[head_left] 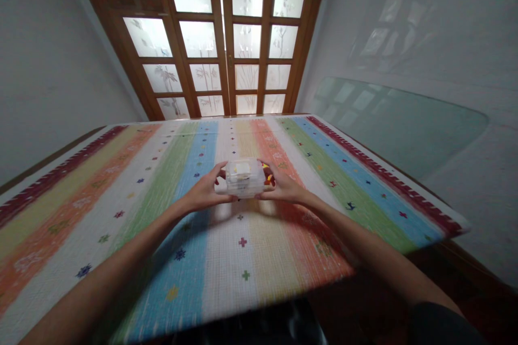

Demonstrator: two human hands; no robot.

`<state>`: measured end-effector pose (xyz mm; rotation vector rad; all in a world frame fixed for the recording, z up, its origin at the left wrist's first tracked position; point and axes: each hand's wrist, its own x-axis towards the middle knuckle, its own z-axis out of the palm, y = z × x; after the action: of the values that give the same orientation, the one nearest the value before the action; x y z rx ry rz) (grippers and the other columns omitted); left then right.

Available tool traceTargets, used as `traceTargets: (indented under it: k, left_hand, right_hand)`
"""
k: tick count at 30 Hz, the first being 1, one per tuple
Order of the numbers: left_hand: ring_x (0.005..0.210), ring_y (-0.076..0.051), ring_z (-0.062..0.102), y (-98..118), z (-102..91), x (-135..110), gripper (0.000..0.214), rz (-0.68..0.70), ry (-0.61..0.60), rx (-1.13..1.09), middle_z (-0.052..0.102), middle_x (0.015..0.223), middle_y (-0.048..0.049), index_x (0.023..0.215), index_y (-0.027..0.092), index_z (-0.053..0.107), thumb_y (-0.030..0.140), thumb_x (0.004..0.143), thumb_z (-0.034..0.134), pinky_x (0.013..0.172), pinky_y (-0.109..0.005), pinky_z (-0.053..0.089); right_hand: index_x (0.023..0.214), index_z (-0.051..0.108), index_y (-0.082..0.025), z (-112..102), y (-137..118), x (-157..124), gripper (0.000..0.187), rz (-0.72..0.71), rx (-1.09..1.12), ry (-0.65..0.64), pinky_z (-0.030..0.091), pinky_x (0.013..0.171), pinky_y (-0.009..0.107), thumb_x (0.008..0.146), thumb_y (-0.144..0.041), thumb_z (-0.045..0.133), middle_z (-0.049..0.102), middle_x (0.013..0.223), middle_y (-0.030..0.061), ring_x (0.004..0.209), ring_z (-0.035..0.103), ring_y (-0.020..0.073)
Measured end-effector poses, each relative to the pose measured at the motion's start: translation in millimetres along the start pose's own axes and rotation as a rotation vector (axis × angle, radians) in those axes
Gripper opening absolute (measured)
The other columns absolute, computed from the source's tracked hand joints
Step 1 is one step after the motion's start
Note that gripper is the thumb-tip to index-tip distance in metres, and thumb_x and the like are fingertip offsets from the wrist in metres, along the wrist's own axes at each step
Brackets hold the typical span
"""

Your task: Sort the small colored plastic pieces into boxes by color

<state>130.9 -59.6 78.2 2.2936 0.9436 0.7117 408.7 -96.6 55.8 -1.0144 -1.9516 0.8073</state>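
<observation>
A small clear plastic box (244, 177) with yellow and red bits inside is held just above a table covered by a striped, many-coloured cloth (170, 237). My left hand (206, 191) grips the box's left side, fingers curled round it. On the box's right side my right hand (283, 186) wraps it the same way. Both forearms reach in from the bottom of the view.
The table's right edge (404, 183) runs diagonally, with dark floor below. A wooden door with frosted glass panes (226, 38) stands behind the table. A glass sheet (404, 124) leans on the right wall.
</observation>
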Motion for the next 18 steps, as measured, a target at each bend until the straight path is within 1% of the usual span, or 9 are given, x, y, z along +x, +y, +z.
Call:
traceTargets:
  k: [4,9,15,18]
  left_hand:
    - [0.106,-0.028,0.065,-5.5,-4.0,32.0,0.094,0.036,-0.004,-0.008,0.069,0.118,-0.0121,0.146,0.017,0.038,0.046,0.067,0.08,0.086,-0.04,0.051]
    - [0.109,-0.029,0.064,-24.2,4.7,61.7,0.092,0.035,-0.005,-0.036,0.068,0.119,-0.012,0.145,0.018,0.038,0.046,0.068,0.08,0.087,-0.04,0.051]
    - [0.11,-0.028,0.063,-50.5,20.4,81.2,0.093,0.011,-0.031,-0.087,0.065,0.123,-0.0135,0.145,0.018,0.039,0.043,0.067,0.082,0.087,-0.04,0.052]
    - [0.108,-0.028,0.064,-58.0,24.8,83.6,0.091,0.015,-0.03,-0.109,0.064,0.123,-0.0143,0.143,0.017,0.041,0.043,0.067,0.083,0.084,-0.038,0.053]
  right_hand:
    - [0.152,0.032,-0.019,-18.6,13.3,19.5,0.103,0.013,-0.092,0.029,0.051,0.081,0.036,0.067,-0.038,0.086,0.066,0.109,0.0087,0.088,0.061,0.0214]
    - [0.153,0.031,-0.019,-32.4,37.2,34.9,0.106,0.049,-0.094,0.027,0.05,0.083,0.037,0.065,-0.042,0.086,0.068,0.113,0.0099,0.093,0.063,0.0234]
    - [0.152,0.029,-0.023,-34.5,65.8,41.5,0.106,0.086,-0.012,0.024,0.052,0.085,0.038,0.065,-0.039,0.087,0.065,0.118,0.0107,0.101,0.064,0.024]
    - [0.153,0.029,-0.022,-33.2,71.4,41.8,0.107,0.119,-0.052,0.03,0.054,0.083,0.038,0.064,-0.038,0.087,0.065,0.118,0.0115,0.094,0.065,0.0226]
